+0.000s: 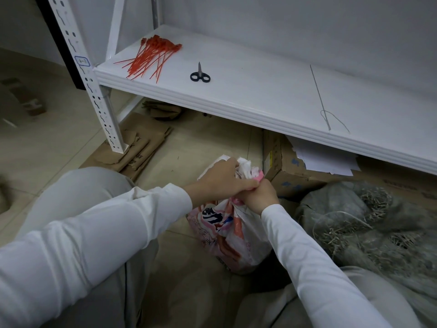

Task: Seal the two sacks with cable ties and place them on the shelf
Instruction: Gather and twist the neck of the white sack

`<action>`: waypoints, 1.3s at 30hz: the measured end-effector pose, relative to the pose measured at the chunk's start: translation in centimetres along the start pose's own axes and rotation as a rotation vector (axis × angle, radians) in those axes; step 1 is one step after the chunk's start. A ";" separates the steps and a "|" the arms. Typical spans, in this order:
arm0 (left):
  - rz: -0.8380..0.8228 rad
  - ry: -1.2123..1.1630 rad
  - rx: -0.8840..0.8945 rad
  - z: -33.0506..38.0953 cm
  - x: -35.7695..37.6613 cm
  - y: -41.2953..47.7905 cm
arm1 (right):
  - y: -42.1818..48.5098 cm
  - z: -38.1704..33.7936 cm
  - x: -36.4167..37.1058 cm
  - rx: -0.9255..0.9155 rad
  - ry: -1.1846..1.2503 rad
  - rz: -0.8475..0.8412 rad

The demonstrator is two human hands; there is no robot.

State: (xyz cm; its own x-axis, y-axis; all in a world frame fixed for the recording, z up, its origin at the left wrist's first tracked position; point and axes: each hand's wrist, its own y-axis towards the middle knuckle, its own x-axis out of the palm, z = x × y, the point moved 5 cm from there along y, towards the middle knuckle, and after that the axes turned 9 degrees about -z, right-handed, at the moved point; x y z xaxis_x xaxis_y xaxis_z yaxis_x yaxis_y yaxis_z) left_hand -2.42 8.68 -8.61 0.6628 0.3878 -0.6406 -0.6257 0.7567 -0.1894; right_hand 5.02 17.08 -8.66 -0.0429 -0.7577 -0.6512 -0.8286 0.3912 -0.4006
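Right, shelf (260, 91) spans upper frame, grey sack (378, 233) lower right. Pink sack (236, 245) sits bottom centre, our left hand (220, 178) and right hand (259, 196) both clenched round its bunched neck. We'd twist tight, hold one-handed, then reach the cable ties (149, 58) upper left.

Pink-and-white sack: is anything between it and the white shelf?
Nothing visible blocks lifting the sack from the floor. On the shelf lie red cable ties at the left end, black scissors beside them and a thin wire farther right; the stretch between scissors and wire is bare. The left hand and right hand grip the sack's neck.
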 end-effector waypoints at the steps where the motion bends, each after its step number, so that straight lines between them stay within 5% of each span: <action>1: 0.007 0.010 0.011 0.0 0.0 0.0 | 0.0 0.0 0.0 0.004 -0.009 -0.010; 10: 0.013 0.040 0.093 0.2 -0.1 0.4 | 0.0 0.0 -0.6 0.009 -0.123 0.103; 15: 0.008 0.024 0.195 0.9 -0.5 0.1 | 0.0 -0.1 0.0 0.012 -0.012 0.071; 20: -0.018 0.087 0.229 1.5 -0.6 0.0 | -0.3 -0.6 -0.7 -0.054 0.088 0.221; 30: -0.053 0.201 0.308 2.6 -0.4 -0.4 | -0.7 -1.8 -1.6 -0.140 -0.360 0.227; 39: -0.012 0.210 0.315 2.9 -1.6 -0.5 | -0.8 -2.2 -2.3 -0.055 -0.422 0.236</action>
State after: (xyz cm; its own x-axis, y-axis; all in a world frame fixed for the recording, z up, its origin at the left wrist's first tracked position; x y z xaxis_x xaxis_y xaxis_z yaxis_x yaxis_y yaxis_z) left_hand -1.96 9.21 -5.36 0.5499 0.2865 -0.7846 -0.4400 0.8978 0.0195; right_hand 4.56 17.39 -5.39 -0.0127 -0.3692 -0.9293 -0.8524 0.4898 -0.1829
